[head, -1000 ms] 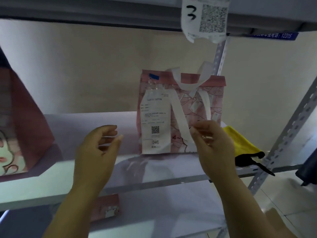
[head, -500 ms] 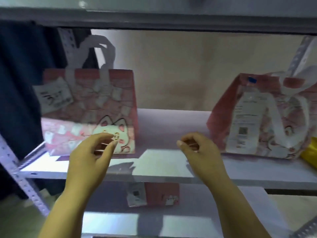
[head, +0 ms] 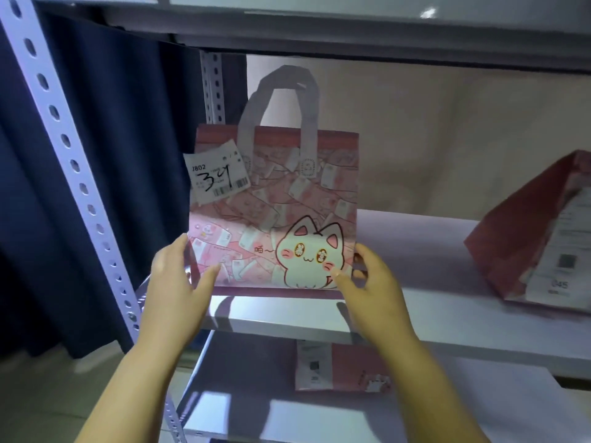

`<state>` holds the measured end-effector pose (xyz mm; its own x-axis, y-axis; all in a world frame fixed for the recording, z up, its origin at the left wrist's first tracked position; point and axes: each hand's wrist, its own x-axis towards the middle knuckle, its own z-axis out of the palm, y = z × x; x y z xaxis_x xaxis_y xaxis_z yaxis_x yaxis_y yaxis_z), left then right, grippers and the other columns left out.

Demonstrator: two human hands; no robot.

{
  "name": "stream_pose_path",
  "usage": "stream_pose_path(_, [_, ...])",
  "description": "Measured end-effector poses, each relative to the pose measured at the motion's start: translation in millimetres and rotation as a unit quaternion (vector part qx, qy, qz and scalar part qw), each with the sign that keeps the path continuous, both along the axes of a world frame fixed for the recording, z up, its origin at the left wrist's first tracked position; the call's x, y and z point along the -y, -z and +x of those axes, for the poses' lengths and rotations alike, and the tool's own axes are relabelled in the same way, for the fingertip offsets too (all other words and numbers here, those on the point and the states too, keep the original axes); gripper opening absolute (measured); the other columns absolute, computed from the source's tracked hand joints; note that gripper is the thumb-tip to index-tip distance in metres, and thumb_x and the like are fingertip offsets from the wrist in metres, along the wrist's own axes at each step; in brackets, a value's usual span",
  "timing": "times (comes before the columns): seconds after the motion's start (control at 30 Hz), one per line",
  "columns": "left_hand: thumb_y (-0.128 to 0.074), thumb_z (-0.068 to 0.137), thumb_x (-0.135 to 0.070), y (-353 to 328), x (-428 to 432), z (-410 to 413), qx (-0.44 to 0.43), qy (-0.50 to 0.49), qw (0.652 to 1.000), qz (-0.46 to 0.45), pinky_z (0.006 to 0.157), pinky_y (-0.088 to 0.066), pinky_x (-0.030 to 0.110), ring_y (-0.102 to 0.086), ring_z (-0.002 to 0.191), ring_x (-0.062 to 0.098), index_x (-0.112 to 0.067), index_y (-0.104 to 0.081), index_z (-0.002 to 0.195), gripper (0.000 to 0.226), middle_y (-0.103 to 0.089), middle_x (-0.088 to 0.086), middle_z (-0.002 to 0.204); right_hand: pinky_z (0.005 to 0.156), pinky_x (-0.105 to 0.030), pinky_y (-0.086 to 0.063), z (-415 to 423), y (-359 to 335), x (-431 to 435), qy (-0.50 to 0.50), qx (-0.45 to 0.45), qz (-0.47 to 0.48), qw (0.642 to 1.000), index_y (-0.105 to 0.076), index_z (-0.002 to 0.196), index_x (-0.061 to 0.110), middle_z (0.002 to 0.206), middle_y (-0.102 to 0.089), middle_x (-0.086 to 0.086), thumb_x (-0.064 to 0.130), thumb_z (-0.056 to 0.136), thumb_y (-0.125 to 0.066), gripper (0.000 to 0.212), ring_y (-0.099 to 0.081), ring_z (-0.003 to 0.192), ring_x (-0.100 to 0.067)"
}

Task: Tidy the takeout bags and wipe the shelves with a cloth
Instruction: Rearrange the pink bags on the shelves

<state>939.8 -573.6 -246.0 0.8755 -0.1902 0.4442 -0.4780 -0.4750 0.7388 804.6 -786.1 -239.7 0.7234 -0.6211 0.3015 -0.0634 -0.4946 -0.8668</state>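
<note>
A pink takeout bag with a white cat print, a white handle and a label marked 34 stands upright at the left end of the white shelf. My left hand grips its lower left corner. Its lower right corner is held by my right hand, thumb on the front face. A second pink bag with a long receipt stands at the shelf's right end. No cloth is in view.
A perforated grey upright runs down the left with a dark blue curtain behind it. The shelf above hangs close over the bag's handle. A third pink bag sits on the lower shelf.
The view swung left from the receipt bag to the cat bag. Both hands, empty before, moved up and closed on the cat bag's lower corners.
</note>
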Motion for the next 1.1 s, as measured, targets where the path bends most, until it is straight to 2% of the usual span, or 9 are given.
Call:
stream_pose_path(0.17, [-0.062, 0.085, -0.029, 6.5, 5.4, 7.8, -0.002, 0.034, 0.999, -0.004, 0.083, -0.045, 0.030, -0.054, 0.099, 0.012, -0.026, -0.045, 0.131, 0.049, -0.054, -0.003, 0.120, 0.067, -0.009, -0.041, -5.7, 0.6, -1.2, 0.023, 0.003, 0.011, 1.000, -0.051, 0.113, 0.045, 0.113, -0.058, 0.020, 0.029, 0.087, -0.063, 0.033, -0.055, 0.096, 0.003])
stream_pose_path(0.47, [-0.066, 0.083, -0.023, 14.1, 54.3, -20.6, 0.007, 0.136, 0.990, -0.033, 0.072, -0.041, 0.012, -0.056, 0.094, 0.005, -0.025, -0.048, 0.127, 0.048, -0.057, -0.004, 0.119, 0.079, -0.022, -0.042, -54.7, 5.6, 31.5, 0.141, -0.005, -0.004, 0.990, -0.050, 0.121, 0.041, 0.108, -0.058, 0.019, 0.032, 0.085, -0.065, 0.041, -0.057, 0.100, -0.006])
stream_pose_path(0.57, [-0.065, 0.084, -0.025, 13.5, 73.5, -35.4, 0.010, 0.182, 0.983, -0.034, 0.076, -0.043, 0.016, -0.055, 0.094, -0.001, -0.030, -0.046, 0.129, 0.049, -0.054, -0.008, 0.119, 0.069, -0.012, -0.040, -74.2, 2.3, 44.5, 0.162, 0.002, 0.007, 0.987, -0.050, 0.106, 0.058, 0.090, -0.057, 0.040, 0.029, 0.084, -0.067, 0.040, -0.056, 0.087, 0.013])
stream_pose_path(0.63, [-0.064, 0.084, -0.025, 13.2, 86.7, -45.5, 0.010, 0.208, 0.978, -0.033, 0.077, -0.044, 0.017, -0.055, 0.096, -0.001, -0.032, -0.045, 0.130, 0.050, -0.054, -0.009, 0.119, 0.071, -0.018, -0.047, -87.4, -1.0, 53.2, 0.165, 0.005, 0.020, 0.986, -0.046, 0.088, 0.073, 0.085, -0.053, 0.051, 0.022, 0.084, -0.067, 0.055, -0.054, 0.084, 0.022])
stream_pose_path(0.7, [-0.064, 0.084, -0.026, 13.2, 100.1, -55.3, 0.012, 0.224, 0.974, -0.031, 0.076, -0.043, 0.012, -0.055, 0.095, -0.003, -0.033, -0.044, 0.131, 0.051, -0.054, -0.011, 0.117, 0.076, -0.030, -0.053, -100.5, -1.8, 63.5, 0.177, 0.007, 0.032, 0.984, -0.043, 0.084, 0.078, 0.086, -0.053, 0.051, 0.019, 0.084, -0.067, 0.064, -0.058, 0.087, 0.015])
stream_pose_path(0.77, [-0.065, 0.084, -0.024, 13.2, 113.6, -65.0, 0.013, 0.233, 0.972, -0.031, 0.074, -0.041, 0.008, -0.053, 0.094, -0.008, -0.033, -0.044, 0.132, 0.053, -0.052, -0.013, 0.114, 0.083, -0.038, -0.054, -111.6, -0.5, 74.9, 0.187, 0.013, 0.034, 0.982, -0.049, 0.093, 0.068, 0.091, -0.060, 0.037, 0.023, 0.083, -0.068, 0.050, -0.061, 0.095, 0.000])
stream_pose_path(0.87, [-0.065, 0.084, -0.021, 13.0, 131.6, -78.2, 0.010, 0.242, 0.970, -0.030, 0.083, -0.045, 0.020, -0.053, 0.097, -0.001, -0.030, -0.043, 0.134, 0.055, -0.052, -0.011, 0.116, 0.087, -0.045, -0.053, -126.2, -3.0, 90.1, 0.184, 0.008, 0.044, 0.982, -0.049, 0.106, 0.047, 0.104, -0.059, 0.022, 0.028, 0.082, -0.067, 0.035, -0.060, 0.103, -0.014])
stream_pose_path(0.97, [-0.063, 0.085, -0.023, 12.4, 146.7, -88.3, 0.010, 0.243, 0.970, -0.014, 0.092, -0.047, 0.031, -0.054, 0.105, 0.007, -0.026, -0.040, 0.138, 0.057, -0.053, -0.009, 0.121, 0.083, -0.045, -0.055, -136.2, -6.5, 105.5, 0.181, -0.001, 0.035, 0.983, -0.049, 0.095, 0.049, 0.100, -0.059, 0.021, 0.027, 0.083, -0.067, 0.031, -0.061, 0.099, -0.014])
stream_pose_path(1.1, [-0.062, 0.086, -0.026, 12.6, 160.9, -100.5, 0.020, 0.230, 0.973, -0.010, 0.087, -0.044, 0.024, -0.053, 0.101, 0.007, -0.027, -0.039, 0.137, 0.056, -0.050, -0.012, 0.115, 0.084, -0.044, -0.054, -144.6, -10.2, 120.7, 0.178, -0.023, 0.023, 0.983, -0.054, 0.109, 0.034, 0.103, -0.060, 0.018, 0.031, 0.083, -0.066, 0.028, -0.060, 0.098, -0.012])
